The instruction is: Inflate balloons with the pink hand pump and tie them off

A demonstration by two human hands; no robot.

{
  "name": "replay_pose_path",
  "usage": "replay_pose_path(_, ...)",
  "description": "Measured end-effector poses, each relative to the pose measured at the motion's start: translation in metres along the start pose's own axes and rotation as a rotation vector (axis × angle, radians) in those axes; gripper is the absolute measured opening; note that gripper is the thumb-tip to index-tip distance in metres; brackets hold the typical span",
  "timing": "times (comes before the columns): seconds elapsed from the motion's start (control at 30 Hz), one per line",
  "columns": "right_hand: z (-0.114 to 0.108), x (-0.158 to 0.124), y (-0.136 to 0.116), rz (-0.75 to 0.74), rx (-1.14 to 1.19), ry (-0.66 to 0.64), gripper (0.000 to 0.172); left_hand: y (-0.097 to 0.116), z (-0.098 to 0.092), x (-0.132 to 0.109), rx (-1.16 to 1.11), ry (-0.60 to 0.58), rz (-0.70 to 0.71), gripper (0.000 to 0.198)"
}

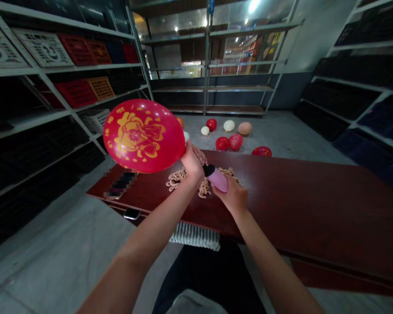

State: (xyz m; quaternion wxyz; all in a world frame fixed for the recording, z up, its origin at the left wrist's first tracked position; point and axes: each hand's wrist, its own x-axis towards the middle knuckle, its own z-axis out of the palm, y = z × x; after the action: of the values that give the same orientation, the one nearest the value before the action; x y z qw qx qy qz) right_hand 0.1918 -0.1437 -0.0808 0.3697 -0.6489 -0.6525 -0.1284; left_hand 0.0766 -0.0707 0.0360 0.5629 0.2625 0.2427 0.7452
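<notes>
A large red balloon (144, 135) with a yellow printed pattern is blown up and points out to the left. My left hand (194, 160) is closed round its neck end, so the neck itself is hidden. In my right hand (234, 195) is a pink balloon pump (218, 178), fingers wrapped round its body. The pump's black end reaches up to my left hand; whether it sits inside the balloon's neck I cannot tell. Beneath both hands, piles of beige curly strands (204, 188) lie on the dark red table (298, 196).
A pixelated phone-like object (121, 184) lies on the table's left part, and another phone (131, 213) sits just below its front edge. Several balloons (236, 141) rest on the floor beyond. Shelves with crates (49, 48) stand left, racks (206, 65) behind, dark shelving right.
</notes>
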Motion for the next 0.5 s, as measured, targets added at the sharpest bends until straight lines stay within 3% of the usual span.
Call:
replay_pose_path(0.33,0.002,-0.001,-0.009,-0.192,-0.123,-0.036,0.038,0.015,-0.046,0.023,-0.044,0.234,-0.122,0.044)
replay_pose_path(0.5,0.002,-0.004,-0.01,-0.24,-0.165,-0.058,0.03,0.033,-0.065,0.037,-0.052,0.316,-0.119,0.037)
